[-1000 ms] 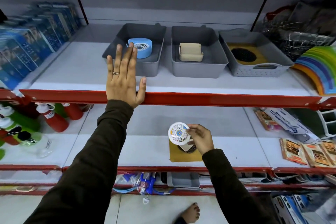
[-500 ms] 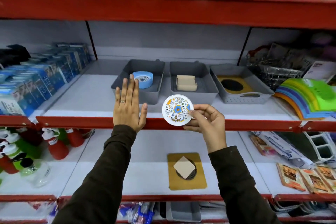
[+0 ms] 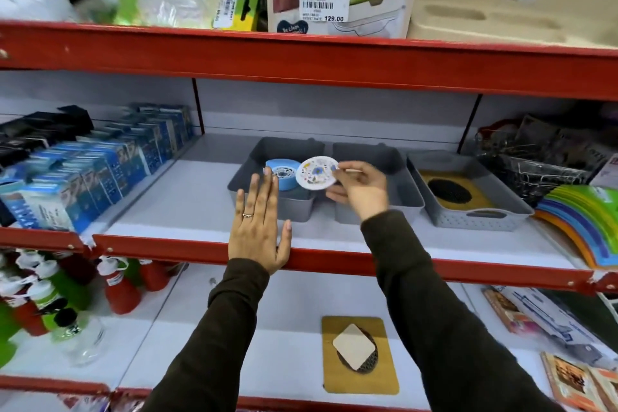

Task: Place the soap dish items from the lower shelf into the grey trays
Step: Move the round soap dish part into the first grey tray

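Your right hand pinches the floral round dish just above the left grey tray — your left hand lies flat, fingers spread, beside it.

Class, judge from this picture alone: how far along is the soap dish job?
Done: a blue round dish sits in the left grey tray, and a mustard dish in the right tray. In hand: the right hand holds a white floral disc over the trays. Left: the mustard mat and cream square remain on the lower shelf.
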{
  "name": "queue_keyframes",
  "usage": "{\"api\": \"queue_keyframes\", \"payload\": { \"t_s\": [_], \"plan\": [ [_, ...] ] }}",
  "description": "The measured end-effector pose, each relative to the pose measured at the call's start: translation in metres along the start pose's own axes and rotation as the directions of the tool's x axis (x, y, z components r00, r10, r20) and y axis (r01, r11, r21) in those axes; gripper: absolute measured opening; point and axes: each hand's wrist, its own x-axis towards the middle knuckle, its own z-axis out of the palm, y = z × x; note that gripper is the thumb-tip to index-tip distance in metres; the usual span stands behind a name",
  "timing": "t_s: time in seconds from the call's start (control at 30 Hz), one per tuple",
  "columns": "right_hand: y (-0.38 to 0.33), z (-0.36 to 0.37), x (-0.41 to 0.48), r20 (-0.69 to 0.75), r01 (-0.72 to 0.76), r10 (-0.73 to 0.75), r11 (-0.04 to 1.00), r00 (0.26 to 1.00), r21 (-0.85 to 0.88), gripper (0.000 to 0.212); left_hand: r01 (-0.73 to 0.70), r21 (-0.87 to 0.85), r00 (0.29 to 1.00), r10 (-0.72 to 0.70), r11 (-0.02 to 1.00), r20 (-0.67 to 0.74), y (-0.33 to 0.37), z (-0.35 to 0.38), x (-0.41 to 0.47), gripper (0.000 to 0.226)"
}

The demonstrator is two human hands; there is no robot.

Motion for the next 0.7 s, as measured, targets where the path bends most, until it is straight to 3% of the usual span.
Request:
{"api": "queue_keyframes", "payload": {
  "t_s": [0.1,0.2,0.27,0.37,0.47,0.57,0.7],
  "plan": [
    [-0.001,0.036,0.044,0.053,-0.056,0.06,0.996,0.997,-0.071,0.004,-0.002,-0.001,1.0,0.002,1.0,-0.008,0.0,0.0,0.0,0.086],
    [0.013,0.059,0.079,0.044,-0.133,0.145,0.97,0.988,-0.202,0.014,0.001,0.006,1.0,0.0,1.0,-0.013,0.0,0.0,0.001,0.086],
    [0.023,0.069,0.094,0.039,-0.146,0.165,0.942,0.986,-0.303,0.004,0.002,0.012,1.0,-0.002,1.0,-0.012,0.0,-0.001,0.002,0.086],
    [0.03,0.073,0.109,0.101,-0.091,0.162,0.864,0.982,-0.496,0.03,0.004,0.024,1.0,-0.003,1.0,-0.012,0.0,0.0,0.002,0.085],
    [0.026,0.068,0.111,0.145,-0.044,0.159,0.808,0.977,-0.587,0.033,-0.002,0.021,1.0,0.002,1.0,-0.011,0.0,0.001,0.001,0.086],
    [0.014,0.059,0.097,0.111,-0.041,0.119,0.841,0.987,-0.54,0.029,-0.005,0.023,1.0,0.005,1.0,0.001,-0.001,0.001,0.002,0.087],
    [-0.004,0.034,0.036,0.067,0.007,0.006,0.982,0.998,-0.187,0.028,-0.013,0.018,1.0,0.013,1.0,0.003,0.0,0.001,0.001,0.086]
  ]
}}
